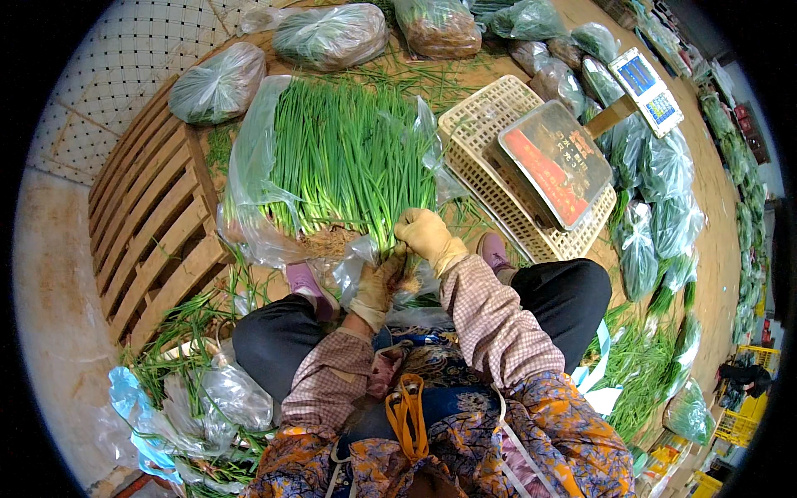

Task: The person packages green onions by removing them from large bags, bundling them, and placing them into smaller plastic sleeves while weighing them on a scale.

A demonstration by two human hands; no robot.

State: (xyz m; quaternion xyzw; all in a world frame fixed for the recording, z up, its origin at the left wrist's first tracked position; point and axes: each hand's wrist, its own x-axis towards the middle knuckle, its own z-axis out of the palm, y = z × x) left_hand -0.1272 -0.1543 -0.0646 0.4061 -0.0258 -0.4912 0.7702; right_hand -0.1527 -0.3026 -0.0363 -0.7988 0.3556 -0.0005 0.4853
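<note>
A thick layer of spring onions (332, 158) lies on an opened clear plastic bag (256, 170) in front of me, green tops away and roots toward me. Both my hands wear tan gloves. My left hand (376, 286) is closed around the root end of a small bunch at the layer's right near edge. Just above and to the right, my right hand (427, 238) has its fingers curled against the stems of the same bunch. Its fingertips are partly hidden. A flap of clear plastic (355, 256) touches the left hand.
A wooden pallet (170, 224) stands on the left. On the right, a weighing scale (554, 164) rests on a cream plastic crate (490, 124). Bagged greens (332, 37) lie along the back, with more bags (660, 178) at the right. Loose trimmings (195, 332) are scattered beside my knees.
</note>
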